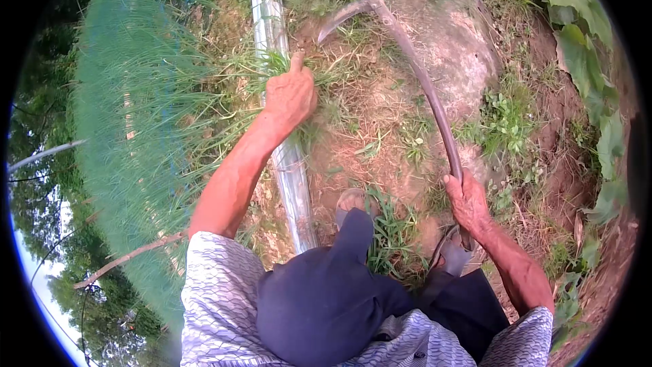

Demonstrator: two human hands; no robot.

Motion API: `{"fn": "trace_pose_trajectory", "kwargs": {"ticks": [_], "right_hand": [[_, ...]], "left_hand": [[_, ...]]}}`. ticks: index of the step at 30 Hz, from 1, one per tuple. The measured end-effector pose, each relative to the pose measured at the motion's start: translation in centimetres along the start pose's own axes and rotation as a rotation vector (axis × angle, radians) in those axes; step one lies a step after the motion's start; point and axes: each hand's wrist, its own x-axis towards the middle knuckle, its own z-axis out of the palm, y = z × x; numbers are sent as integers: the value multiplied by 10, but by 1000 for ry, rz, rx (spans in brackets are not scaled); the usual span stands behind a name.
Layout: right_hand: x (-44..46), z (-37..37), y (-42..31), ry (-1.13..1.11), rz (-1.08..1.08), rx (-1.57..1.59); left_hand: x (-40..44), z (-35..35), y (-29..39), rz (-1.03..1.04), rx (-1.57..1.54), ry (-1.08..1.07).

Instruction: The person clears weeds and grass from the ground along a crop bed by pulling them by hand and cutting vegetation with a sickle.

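My left hand (291,95) is out over a long silvery pipe (293,190). Its fingers are curled round blades of green grass (275,64), with one digit stretched forward; part of the grip is hidden behind the back of the hand. Lower right, my right hand (468,202) is closed round the handle of a long-handled sickle (429,88). The handle bends away up the view, and the hooked blade (343,17) points left, close to the pipe and a little beyond my left hand, not touching it.
Green netting (129,109) with thin grass runs along the left, and a wooden stick (129,258) leans there. Weeds (397,234) grow between my sandalled feet (454,255). A pale mound of soil (451,41) lies ahead; broad leaves (577,47) hang at right.
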Motion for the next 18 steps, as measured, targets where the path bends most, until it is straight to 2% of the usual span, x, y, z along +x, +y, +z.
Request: {"fn": "trace_pose_trajectory", "kwargs": {"ticks": [3, 5, 7, 9, 11, 12, 14, 16, 18], "right_hand": [[16, 20, -13, -109, 78, 5], [9, 24, -15, -110, 57, -8], [7, 30, -17, -108, 44, -27], [14, 37, -18, -81, 120, -49], [-4, 29, -10, -109, 131, -21], [-9, 26, -10, -133, 114, 2], [-34, 19, 16, -119, 124, -66], [-77, -3, 73, -107, 126, -107], [-94, -26, 86, -119, 111, -114]], "left_hand": [[16, 10, -28, 22, 51, 73], [20, 13, -33, -117, 107, -184], [23, 20, -34, -119, 107, -176], [33, 23, -41, -113, 101, -160], [38, 16, -41, -54, -23, -280], [38, 16, -40, -54, -23, -276], [17, -3, -21, -96, -70, -422], [-21, 21, -2, 48, -170, -309], [-27, 18, 19, 18, -219, -280]]}}
